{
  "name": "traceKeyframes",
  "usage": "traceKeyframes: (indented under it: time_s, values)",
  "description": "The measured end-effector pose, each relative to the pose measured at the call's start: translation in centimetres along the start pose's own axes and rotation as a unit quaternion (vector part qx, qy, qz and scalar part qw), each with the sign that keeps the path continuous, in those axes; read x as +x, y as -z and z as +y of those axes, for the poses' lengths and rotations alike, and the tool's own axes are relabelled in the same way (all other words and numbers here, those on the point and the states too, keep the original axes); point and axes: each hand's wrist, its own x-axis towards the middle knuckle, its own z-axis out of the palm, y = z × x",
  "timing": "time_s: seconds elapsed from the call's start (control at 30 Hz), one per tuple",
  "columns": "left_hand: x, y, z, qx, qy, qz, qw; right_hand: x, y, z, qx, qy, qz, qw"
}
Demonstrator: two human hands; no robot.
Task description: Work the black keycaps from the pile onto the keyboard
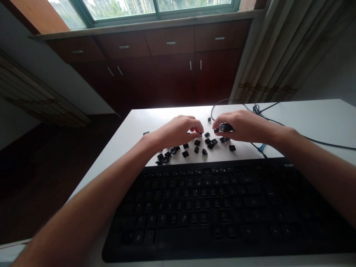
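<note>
A black keyboard [222, 207] lies on the white table [319, 118] right in front of me. Beyond it, several loose black keycaps [207, 142] are scattered on the tabletop. My left hand [178, 129] hovers over the keycaps with its fingers curled, and something small and red shows at its fingertips. My right hand [241, 124] pinches a black keycap [225, 128] between thumb and fingers, just above the pile. The two hands are close together, fingertips nearly facing.
A black cable [278, 122] loops across the table behind my right hand, with a blue tip near the keyboard's back edge. Dark wooden cabinets [172, 63] stand under a window, and a curtain [286, 48] hangs at the right. The table's left edge drops to a dark floor.
</note>
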Motion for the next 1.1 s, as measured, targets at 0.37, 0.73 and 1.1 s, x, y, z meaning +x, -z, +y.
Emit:
traceKeyframes:
  time_s: [0.37,0.73,1.1]
  values:
    - [-0.12,-0.06,-0.03,0.009,-0.004,0.007,1.0,0.01,-0.14,0.07,-0.023,-0.053,0.01,0.998]
    - [-0.17,0.04,0.02,-0.016,0.004,0.025,1.0,0.05,-0.14,-0.05,-0.026,-0.033,0.015,0.999]
    - [-0.1,0.29,0.35,-0.004,0.011,0.025,1.0,0.01,-0.25,0.08,-0.011,-0.024,0.027,0.999]
